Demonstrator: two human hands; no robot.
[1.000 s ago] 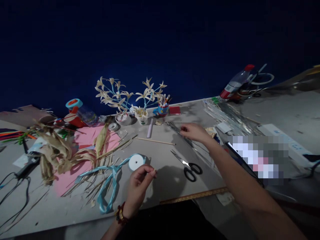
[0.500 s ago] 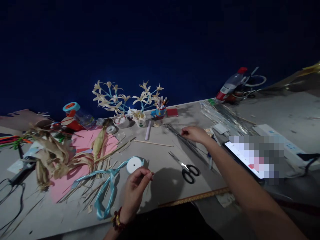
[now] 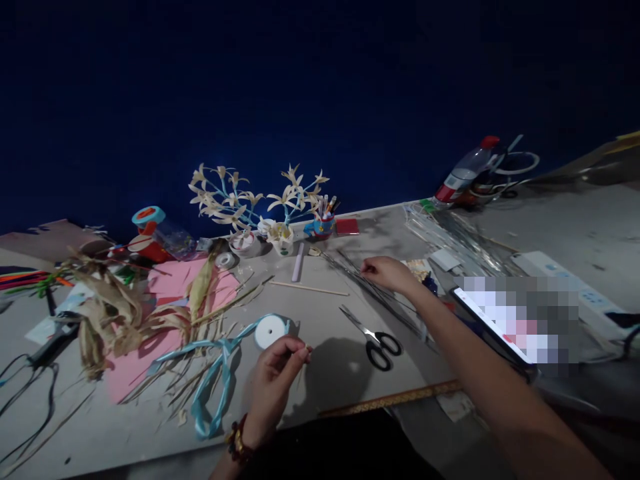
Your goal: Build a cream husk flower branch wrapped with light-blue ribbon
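Observation:
My left hand (image 3: 280, 373) is closed in a pinch near the table's front, with a thin pale strip barely visible below its fingertips. My right hand (image 3: 385, 274) reaches across to a bundle of thin dark wires (image 3: 400, 313), its fingers closed on them. The wires lie slantwise and are somewhat fanned at the far end. Black-handled scissors (image 3: 375, 339) lie open between the hands. Just beyond my left hand is a white spool (image 3: 269, 331) with light blue ribbon (image 3: 215, 387) trailing left. A thin wooden stick (image 3: 310, 289) lies farther back.
Dried corn husks (image 3: 115, 313) and pink paper (image 3: 135, 367) cover the left side. Husk flowers (image 3: 235, 200) stand in small pots at the back, beside a pen cup (image 3: 323, 227). A lit phone (image 3: 495, 327), power strip (image 3: 575, 293) and bottle (image 3: 465, 173) are on the right.
The wires by my right hand have spread apart at their far end. My right hand has shifted very slightly; my left hand keeps its pinch. The whole view has shifted a little.

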